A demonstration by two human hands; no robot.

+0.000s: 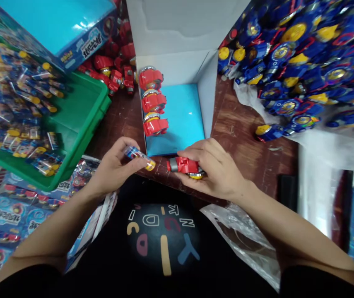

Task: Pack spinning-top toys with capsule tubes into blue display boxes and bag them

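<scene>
Between the thumb and fingers of my left hand (114, 165) is a small clear tube (138, 157) with a yellow cap and blue printed contents. My right hand (215, 167) grips a red toy launcher (184, 165) with a grey and red end pointing left. Both hands are just in front of an open box (206, 103) with a bright blue bottom. Inside it, three red toys (154, 102) stand in a row along the left wall. The tube and the launcher are apart from each other.
Many similar tubes fill a green bin (80, 136) at left. Blue toys (285, 62) are heaped at right on plastic wrap. Red toys (114, 74) lie behind the box, beside a blue printed carton (80, 45). Printed packs (12, 213) lie at lower left.
</scene>
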